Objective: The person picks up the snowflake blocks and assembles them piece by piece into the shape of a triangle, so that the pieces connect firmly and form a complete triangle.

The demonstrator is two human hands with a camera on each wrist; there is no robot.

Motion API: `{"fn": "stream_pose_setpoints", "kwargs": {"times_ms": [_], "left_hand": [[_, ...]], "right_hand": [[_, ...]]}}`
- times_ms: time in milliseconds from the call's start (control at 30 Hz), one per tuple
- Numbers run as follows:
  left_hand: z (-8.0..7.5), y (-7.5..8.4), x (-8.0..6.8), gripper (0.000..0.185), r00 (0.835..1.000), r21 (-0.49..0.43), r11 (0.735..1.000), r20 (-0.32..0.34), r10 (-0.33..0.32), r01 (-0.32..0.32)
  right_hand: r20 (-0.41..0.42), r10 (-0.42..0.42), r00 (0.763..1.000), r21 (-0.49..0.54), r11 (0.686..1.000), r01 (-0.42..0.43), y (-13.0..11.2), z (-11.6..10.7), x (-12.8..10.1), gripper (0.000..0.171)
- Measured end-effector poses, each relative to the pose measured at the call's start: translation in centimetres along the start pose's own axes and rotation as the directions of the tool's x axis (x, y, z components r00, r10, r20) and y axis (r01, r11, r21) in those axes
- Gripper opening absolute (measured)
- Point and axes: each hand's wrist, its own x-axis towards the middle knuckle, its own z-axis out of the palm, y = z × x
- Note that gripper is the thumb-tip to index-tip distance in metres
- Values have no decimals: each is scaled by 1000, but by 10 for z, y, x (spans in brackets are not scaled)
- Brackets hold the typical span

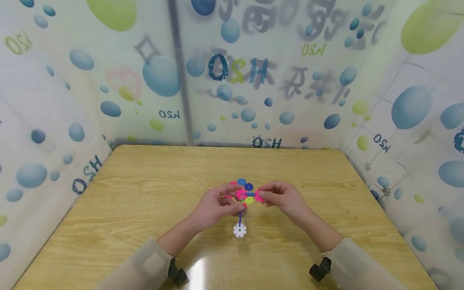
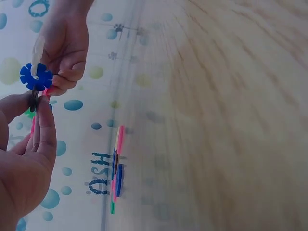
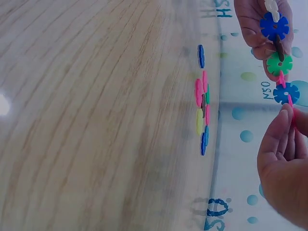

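Both hands hold a small assembly of plastic snowflake discs [image 1: 245,195] above the wooden table [image 1: 145,189]. My left hand [image 1: 236,202] pinches its middle, from which a blue stem hangs down to a white disc [image 1: 239,230]. My right hand [image 1: 262,196] pinches a pink disc at its right end. In the right wrist view the assembly shows as a chain of white, blue [image 3: 274,26], green [image 3: 279,63] and blue discs between the left hand [image 3: 262,29] and the right hand [image 3: 284,159]. In the left wrist view a blue disc [image 2: 36,77] sits between the two hands.
A pile of loose coloured discs [image 3: 202,107] lies flat on the table just beyond the hands, also seen in the left wrist view as loose discs [image 2: 116,166]. Patterned screens [image 1: 232,80] close in the table at the back and both sides.
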Motion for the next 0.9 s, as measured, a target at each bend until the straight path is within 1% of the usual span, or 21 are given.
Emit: {"fn": "stream_pose_setpoints", "kwargs": {"times_ms": [133,233,367,500,600,767,900], "left_hand": [[2,-2,0,61,1000,70,997,-19,23,-21],[2,-2,-1,62,999,105,994,-17,32,-30],[3,-3,-1,64,998,106,993,0,56,-56],[3,-3,-1,65,998,121,991,3,58,-58],[4,-3,-2,64,998,139,989,3,57,-57],[6,-3,-3,63,998,142,988,8,57,-58],[6,-3,-4,63,999,144,988,9,51,-52]], "right_hand": [[-5,-14,1000,-3,1000,14,-2,2,-1,29],[-16,-12,1000,5,1000,12,-3,3,-1,28],[-33,1,999,6,1000,-1,-5,4,-1,26],[-44,14,999,-14,1000,-15,-7,5,0,24],[-37,25,999,-36,999,-26,-9,5,1,22],[-20,42,999,-67,997,-43,-11,5,2,20],[-13,42,999,-60,997,-43,-10,6,2,20]]}}
